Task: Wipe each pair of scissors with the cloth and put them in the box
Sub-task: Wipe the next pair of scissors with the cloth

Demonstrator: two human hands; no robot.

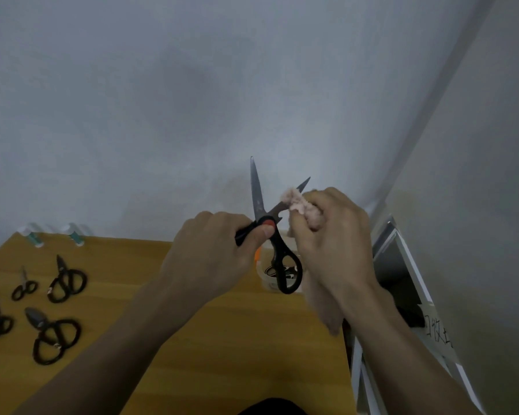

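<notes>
Item: black-handled scissors [270,223], held raised above the wooden table [216,330], blades spread in a V.
Long blade: points up and slightly left. Short blade: runs up-right, across to the right hand [330,235].
Grip, left hand [213,250]: fingers curled round one handle, thumb pressed on the orange pivot. The other handle loop hangs free below.
Grip, right hand: fingers closed round a bunched pink cloth [300,205], pinching it on the short blade near its middle; the blade tip shows beyond the cloth.
Key relation: the wiping stroke likely follows this blade's axis, up-right toward the tip.
Box [264,277]: pale container on the table directly beneath the hands, mostly hidden.
Awaiting: several black scissors [66,280], well apart at table left.
</notes>
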